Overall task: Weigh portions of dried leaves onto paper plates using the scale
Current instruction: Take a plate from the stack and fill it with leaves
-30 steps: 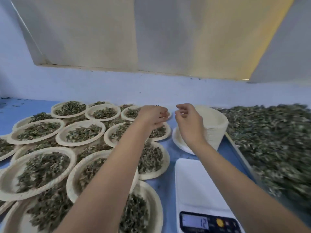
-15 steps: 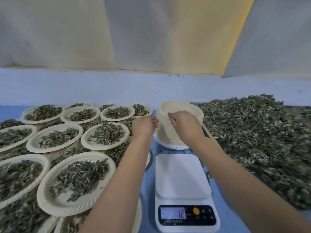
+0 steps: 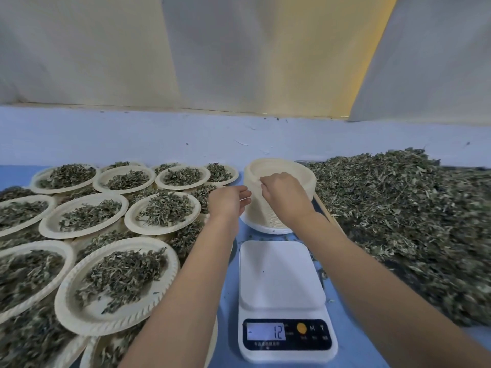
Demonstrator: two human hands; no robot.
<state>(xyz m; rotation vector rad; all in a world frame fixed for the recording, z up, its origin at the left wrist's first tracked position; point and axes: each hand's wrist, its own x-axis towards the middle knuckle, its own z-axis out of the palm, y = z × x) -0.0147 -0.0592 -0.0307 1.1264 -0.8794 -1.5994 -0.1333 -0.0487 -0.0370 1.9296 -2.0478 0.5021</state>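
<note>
1. Behind the scale (image 3: 282,277), in the head view (the only one), stands the stack (image 3: 268,219) of empty plates, just left of the leaf pile (image 3: 398,221).
2. The right hand (image 3: 287,199) is over the stack's near-left rim. Its fingers are curled and seem to pinch the edge of the top plate (image 3: 289,166); whether it has one plate or several I cannot tell.
3. The left hand (image 3: 229,204) is loose and open, fingers fairly straight, just beside the stack's left wall. I cannot make out whether it touches.
4. The scale's pan is bare and its display reads minus 12, so I judge the step to be fetching a fresh plate for the next portion.
5. To do it well, peel off only the top plate, working the rim apart, while the left hand steadies the stack below so it neither lifts nor tips.
6. Set the plate flat and centred on the pan, clear of the display. If the tare was one plate, the reading should come near zero; check that before adding leaves.
7. Keep the forearms off the filled plates (image 3: 117,282) at left, which overlap and could spill if nudged.
</note>
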